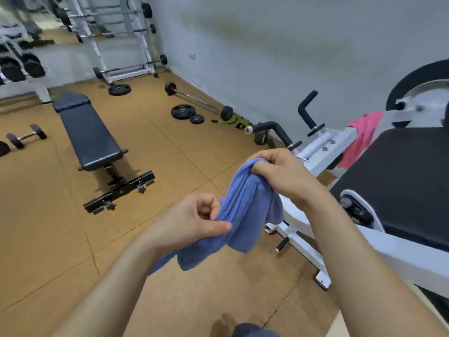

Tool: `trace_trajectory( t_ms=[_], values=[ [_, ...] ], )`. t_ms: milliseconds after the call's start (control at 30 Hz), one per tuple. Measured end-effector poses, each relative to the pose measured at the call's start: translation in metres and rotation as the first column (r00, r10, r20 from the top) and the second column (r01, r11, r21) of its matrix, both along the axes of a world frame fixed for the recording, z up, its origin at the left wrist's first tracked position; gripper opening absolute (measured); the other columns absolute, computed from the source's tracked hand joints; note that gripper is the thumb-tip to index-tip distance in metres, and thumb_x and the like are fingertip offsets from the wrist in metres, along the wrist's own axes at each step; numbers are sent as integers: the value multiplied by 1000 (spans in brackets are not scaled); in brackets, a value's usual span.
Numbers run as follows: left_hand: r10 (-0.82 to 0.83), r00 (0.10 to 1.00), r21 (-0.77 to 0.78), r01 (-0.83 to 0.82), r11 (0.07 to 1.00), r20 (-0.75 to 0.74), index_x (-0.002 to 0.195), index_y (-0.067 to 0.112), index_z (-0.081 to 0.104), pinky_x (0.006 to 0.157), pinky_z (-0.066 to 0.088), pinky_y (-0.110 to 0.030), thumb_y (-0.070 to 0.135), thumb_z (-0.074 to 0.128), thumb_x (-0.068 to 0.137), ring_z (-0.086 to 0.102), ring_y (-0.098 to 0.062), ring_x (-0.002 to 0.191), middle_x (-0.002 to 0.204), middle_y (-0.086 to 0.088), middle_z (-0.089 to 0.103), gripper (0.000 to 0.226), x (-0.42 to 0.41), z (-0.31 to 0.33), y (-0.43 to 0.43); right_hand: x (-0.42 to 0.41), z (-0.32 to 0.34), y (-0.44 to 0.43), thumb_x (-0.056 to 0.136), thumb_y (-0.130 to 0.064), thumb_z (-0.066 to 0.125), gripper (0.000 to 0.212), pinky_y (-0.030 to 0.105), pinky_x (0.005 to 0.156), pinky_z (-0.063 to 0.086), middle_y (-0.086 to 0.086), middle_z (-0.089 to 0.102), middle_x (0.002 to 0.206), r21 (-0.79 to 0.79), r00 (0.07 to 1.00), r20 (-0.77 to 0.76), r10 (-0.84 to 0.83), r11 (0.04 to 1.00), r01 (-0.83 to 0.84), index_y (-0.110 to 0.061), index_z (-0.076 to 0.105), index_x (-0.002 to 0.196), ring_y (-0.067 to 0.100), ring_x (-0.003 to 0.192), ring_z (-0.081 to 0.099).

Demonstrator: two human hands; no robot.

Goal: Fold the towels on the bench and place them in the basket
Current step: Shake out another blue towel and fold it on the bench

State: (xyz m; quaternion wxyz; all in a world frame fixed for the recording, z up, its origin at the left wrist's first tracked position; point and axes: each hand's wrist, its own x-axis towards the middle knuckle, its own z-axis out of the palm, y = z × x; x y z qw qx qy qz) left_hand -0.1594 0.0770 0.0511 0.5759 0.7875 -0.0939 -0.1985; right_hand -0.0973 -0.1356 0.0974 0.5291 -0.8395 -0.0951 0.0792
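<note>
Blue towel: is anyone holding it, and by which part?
Yes, both hands hold the blue towel in the air. The right hand grips its bunched top end; the left hand pinches a fold lower down on its side.

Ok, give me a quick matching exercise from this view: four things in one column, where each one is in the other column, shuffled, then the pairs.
1 blue towel
2 pink cloth
3 dumbbell
4 barbell

A draped over the white machine frame
B on the floor along the wall
C held by the left hand and right hand
D on the floor beside the black bench

Pairs: 1-C, 2-A, 3-D, 4-B.
</note>
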Motion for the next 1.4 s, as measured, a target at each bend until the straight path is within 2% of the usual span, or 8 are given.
trace_trajectory(
  t_ms=[200,467,600,767,1000,1067,1200,1400],
  values=[
    [-82,997,83,82,993,-1,94,32,54,65,44,-31,24,77,82,55,-18,63,75,-17,66,27,80,8,23,87,10,-36,84,-8,42,29,16,44,36,-3,54,62,-39,931,39,-362,931,364,-13,70,81,6,49,45],
    [-649,735,114,674,730,-196,88,8,72,71,46,-24,35,72,86,64,-12,78,86,3,71,27,211,31,-14,169,31,-127,91,0,35,32,24,69,56,3,59,79,436,736,-42,-676,651,622,-14,61,81,12,75,58],
    [-564,820,14,568,823,-98,107,20,71,82,51,-26,31,51,99,69,-16,103,110,0,73,24,281,30,-76,185,46,-193,85,0,41,17,25,65,51,8,50,75,274,597,-1,-802,574,772,-9,55,81,17,70,51],
    [-373,902,116,356,927,218,93,21,70,79,52,-28,24,57,96,69,-11,88,91,4,74,14,378,36,-163,151,60,-245,92,-18,53,17,22,39,41,6,49,63,-126,690,-59,-721,691,711,-14,54,76,18,48,53],
    [-379,814,231,305,924,439,76,19,61,58,41,-31,13,53,87,56,-16,67,70,0,63,16,490,30,-301,107,51,-268,97,-21,46,22,19,37,26,4,50,56,415,762,-318,-565,639,647,-9,55,82,16,37,35],
    [-360,772,234,276,932,524,77,21,62,58,39,-31,10,50,84,55,-18,69,71,5,62,17,514,27,-342,102,39,-283,95,-23,49,25,24,39,22,0,50,56,386,667,-362,-651,546,743,-15,52,72,16,41,33],
    [-361,728,163,331,929,583,83,23,63,68,45,-34,8,50,77,59,-20,78,79,6,65,20,548,16,-431,103,2,-316,87,-18,55,30,19,37,29,-4,34,50,-195,146,-276,-950,205,959,-20,47,58,12,38,33],
    [-752,439,547,517,659,491,79,23,64,56,41,-28,-6,42,72,58,-28,72,88,-7,66,37,573,-22,-562,105,-54,-350,90,-29,46,24,34,64,43,2,60,75,-715,-201,86,-976,-201,670,-16,53,70,26,74,54]
  ],
)
